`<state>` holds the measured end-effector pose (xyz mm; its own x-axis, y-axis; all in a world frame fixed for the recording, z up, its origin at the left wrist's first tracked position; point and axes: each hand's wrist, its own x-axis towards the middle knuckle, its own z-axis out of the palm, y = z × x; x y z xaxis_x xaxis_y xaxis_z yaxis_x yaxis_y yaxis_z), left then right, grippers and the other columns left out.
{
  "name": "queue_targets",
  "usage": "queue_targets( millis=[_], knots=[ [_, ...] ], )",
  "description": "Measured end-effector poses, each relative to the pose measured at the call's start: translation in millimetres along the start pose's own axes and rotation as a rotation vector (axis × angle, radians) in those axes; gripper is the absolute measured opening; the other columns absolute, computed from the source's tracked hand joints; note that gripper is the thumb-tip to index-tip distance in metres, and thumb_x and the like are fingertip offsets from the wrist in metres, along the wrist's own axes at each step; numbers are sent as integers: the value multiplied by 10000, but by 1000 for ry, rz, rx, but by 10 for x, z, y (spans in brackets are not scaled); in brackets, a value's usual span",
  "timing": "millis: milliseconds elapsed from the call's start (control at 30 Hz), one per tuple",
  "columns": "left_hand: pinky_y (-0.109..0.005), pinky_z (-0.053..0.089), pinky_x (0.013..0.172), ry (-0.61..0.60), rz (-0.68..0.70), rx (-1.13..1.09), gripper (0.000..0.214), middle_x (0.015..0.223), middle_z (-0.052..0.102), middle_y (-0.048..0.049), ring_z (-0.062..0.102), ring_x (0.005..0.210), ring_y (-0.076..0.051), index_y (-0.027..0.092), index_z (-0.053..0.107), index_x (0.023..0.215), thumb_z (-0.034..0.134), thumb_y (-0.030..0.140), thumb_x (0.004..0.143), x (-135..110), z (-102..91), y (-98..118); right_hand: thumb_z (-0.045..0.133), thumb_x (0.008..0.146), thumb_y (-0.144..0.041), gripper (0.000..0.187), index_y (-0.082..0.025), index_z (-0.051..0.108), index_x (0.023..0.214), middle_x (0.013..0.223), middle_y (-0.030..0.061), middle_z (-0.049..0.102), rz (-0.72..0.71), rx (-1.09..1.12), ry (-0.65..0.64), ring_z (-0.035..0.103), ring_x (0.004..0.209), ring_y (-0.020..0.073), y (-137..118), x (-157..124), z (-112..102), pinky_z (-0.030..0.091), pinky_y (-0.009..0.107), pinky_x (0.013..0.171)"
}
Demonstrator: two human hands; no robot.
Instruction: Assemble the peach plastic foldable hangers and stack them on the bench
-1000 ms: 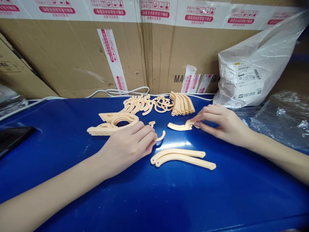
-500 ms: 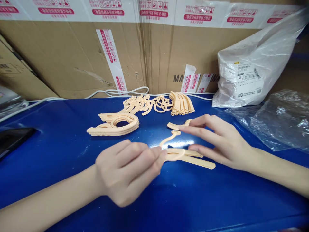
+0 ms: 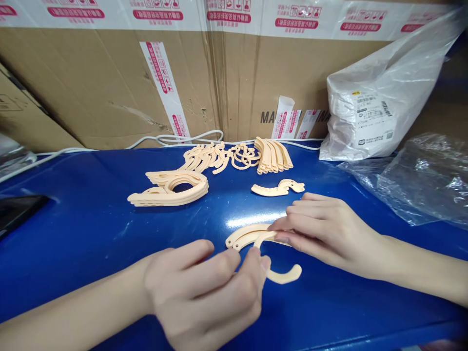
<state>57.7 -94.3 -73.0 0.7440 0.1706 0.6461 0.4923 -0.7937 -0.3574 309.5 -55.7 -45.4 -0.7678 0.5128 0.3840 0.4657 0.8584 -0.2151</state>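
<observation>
My left hand (image 3: 208,292) is low in the middle, fingers pinched on a peach plastic hook piece (image 3: 283,277) that curves out to the right of my fingertips. My right hand (image 3: 321,234) lies just right of it, fingers closed over the right ends of two curved peach arm pieces (image 3: 243,234) resting on the blue table (image 3: 91,229). A small wavy peach part (image 3: 278,189) lies beyond my right hand.
A stack of peach hanger-like parts (image 3: 170,187) sits left of centre, with more parts in rows (image 3: 237,156) at the back. Cardboard boxes (image 3: 109,73) wall the rear, white cables along them. Plastic bags (image 3: 380,97) stand right. A dark object (image 3: 18,209) lies far left.
Both hands drew toward me. My left hand lifted the hook piece off the table and brought it near. My right hand left the wavy part and came down onto the two curved arms.
</observation>
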Motion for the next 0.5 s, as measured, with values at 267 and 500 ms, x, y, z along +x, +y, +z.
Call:
queue_targets(
  millis=[267,500],
  knots=[
    [-291,513,538,4,62,46,113,859,747,-7,627,631,-138,132,653,993,634,173,889,169,103,-354,545,962,-349,211,-198,631,842,581,-51,546,300,167,82,478,504,83,146,-38,18,366,229,522],
    [-275,523,721,-60,-35,-110,118,935,722,-47,641,808,-158,121,611,1011,601,143,896,138,141,-435,539,952,-413,203,-216,572,917,681,-28,558,512,454,223,446,575,103,301,-26,-25,352,245,534]
  ],
)
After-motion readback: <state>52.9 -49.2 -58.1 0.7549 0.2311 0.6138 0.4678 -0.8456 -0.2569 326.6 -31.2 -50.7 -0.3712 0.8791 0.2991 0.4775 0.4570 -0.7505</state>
